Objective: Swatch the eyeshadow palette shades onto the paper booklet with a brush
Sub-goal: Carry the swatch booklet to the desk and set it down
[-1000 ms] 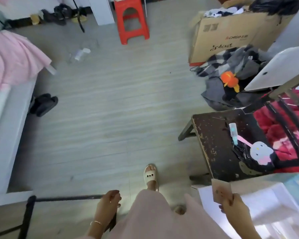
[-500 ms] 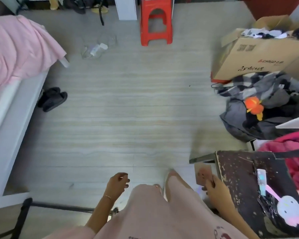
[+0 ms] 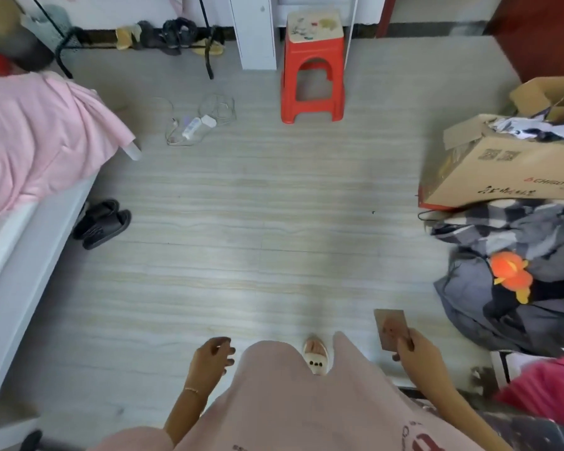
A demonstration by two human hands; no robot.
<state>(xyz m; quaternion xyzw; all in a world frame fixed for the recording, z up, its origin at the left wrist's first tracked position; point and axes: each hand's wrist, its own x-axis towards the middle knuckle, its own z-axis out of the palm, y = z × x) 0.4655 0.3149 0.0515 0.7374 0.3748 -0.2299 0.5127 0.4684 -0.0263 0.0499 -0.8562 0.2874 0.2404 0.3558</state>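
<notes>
A small brownish card, which appears to be the paper booklet, is being held up by the right hand at the lower right of the view. The thumb and fingers are being curled round its lower right corner, so that the booklet is being pinched there and most of it is standing above and to the left of the fingers, tilted a little. Some faint reddish marks are being shown on its face, just above the thumb; what they are cannot be told.

The left hand is being held out low, to the left of the pink garment worn by the person. Its fingers are being kept loosely curled, slightly apart, and nothing is being held in them. A thin bracelet is being worn on this wrist.

Between the two hands, a foot in a light sandal is being seen on the pale wooden floor.

Well beyond the fingers of the left hand, a bed with a pink cover is being seen, with black slippers beside it. Far ahead of both hands a red stool is standing. To the right of the fingers holding the booklet, a heap of clothes with an orange toy on it is lying, and behind it a cardboard box.

No palette and no brush can be made out.
</notes>
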